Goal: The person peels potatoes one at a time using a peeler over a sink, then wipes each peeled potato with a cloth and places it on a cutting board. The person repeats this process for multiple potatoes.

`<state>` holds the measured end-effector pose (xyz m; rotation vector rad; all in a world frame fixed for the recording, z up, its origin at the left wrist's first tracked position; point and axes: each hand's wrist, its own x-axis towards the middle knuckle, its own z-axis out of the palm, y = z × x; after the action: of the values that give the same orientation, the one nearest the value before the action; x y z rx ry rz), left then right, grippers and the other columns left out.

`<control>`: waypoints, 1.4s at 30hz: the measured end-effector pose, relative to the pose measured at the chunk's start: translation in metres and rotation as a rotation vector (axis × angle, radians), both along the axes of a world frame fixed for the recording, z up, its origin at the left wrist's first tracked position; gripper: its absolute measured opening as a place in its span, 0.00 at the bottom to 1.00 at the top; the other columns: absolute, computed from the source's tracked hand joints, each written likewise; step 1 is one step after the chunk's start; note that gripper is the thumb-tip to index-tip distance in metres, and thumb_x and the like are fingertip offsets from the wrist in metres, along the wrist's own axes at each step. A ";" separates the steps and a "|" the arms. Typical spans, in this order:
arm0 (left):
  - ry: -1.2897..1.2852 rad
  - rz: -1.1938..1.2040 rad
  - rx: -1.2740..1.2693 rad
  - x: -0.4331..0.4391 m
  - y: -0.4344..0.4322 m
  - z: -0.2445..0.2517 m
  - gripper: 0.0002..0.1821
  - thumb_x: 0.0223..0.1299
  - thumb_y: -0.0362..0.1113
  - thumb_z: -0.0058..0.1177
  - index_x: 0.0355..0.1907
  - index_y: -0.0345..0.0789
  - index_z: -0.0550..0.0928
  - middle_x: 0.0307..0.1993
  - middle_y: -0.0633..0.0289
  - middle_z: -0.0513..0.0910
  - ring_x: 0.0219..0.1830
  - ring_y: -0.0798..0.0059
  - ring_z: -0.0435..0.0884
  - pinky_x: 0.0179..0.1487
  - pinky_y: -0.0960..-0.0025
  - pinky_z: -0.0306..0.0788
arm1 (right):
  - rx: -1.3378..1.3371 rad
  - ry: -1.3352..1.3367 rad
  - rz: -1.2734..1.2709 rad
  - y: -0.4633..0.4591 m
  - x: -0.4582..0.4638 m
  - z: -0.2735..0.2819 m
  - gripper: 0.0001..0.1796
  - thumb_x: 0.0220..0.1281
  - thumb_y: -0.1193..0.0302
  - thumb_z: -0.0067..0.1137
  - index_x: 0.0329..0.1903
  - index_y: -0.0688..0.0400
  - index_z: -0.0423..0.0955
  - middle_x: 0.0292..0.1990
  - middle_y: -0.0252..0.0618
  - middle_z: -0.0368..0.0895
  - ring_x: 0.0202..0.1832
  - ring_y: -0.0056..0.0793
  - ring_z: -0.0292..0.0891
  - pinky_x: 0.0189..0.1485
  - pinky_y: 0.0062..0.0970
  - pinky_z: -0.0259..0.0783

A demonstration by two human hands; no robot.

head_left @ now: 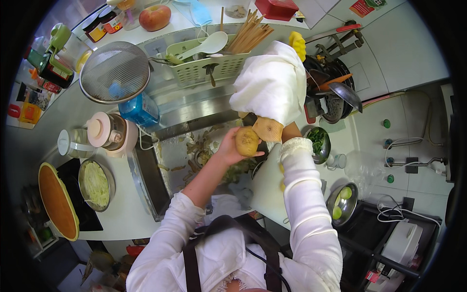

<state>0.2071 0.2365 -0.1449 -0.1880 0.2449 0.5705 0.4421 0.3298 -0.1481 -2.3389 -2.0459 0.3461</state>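
My left hand (230,146) holds a round, yellowish potato (247,141) over the metal sink (175,182). Potato peelings (193,146) are scattered on the sink floor, and leafy green scraps (233,174) lie closer to me. Of my right hand (290,132) only the wrist area shows; the fingers are hidden behind a bunched white cloth (270,80) and a tan piece with a mesh-like pattern (269,128). That tan piece hangs just right of the potato. Beneath my right forearm, a white cutting board (268,186) stands at the sink's right side.
A mesh strainer (115,71) and a utensil basket (209,67) are behind the sink. Left are a pink-lidded appliance (105,131) and a bowl of pale shreds (95,184). On the right are a bowl of chopped greens (318,144) and a metal bowl with green round vegetables (344,204).
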 end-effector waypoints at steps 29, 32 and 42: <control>0.305 0.284 -0.186 0.040 0.031 -0.037 0.29 0.62 0.59 0.43 0.58 0.42 0.69 0.55 0.60 0.74 0.57 0.65 0.72 0.60 0.59 0.66 | 0.181 1.093 -0.498 -0.107 -0.080 -0.037 0.22 0.64 0.58 0.49 0.57 0.54 0.68 0.51 0.37 0.74 0.47 0.30 0.73 0.49 0.29 0.70; 0.497 0.271 -0.070 0.042 0.025 -0.044 0.30 0.63 0.61 0.40 0.58 0.42 0.69 0.56 0.60 0.73 0.56 0.66 0.72 0.59 0.60 0.65 | 0.224 1.335 -0.523 -0.122 -0.107 -0.042 0.22 0.68 0.52 0.45 0.57 0.51 0.68 0.48 0.31 0.75 0.45 0.27 0.73 0.47 0.27 0.70; 1.559 0.403 0.960 -0.001 -0.014 -0.057 0.41 0.47 0.52 0.65 0.59 0.35 0.64 0.55 0.51 0.68 0.56 0.57 0.68 0.58 0.61 0.64 | -0.031 1.973 -0.757 -0.117 -0.141 -0.020 0.27 0.71 0.48 0.30 0.58 0.54 0.65 0.55 0.40 0.72 0.55 0.34 0.71 0.56 0.36 0.69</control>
<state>0.2060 0.2228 -0.2022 1.2343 1.4087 1.0827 0.3012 0.2131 -0.1683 -1.1356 -0.1905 1.5753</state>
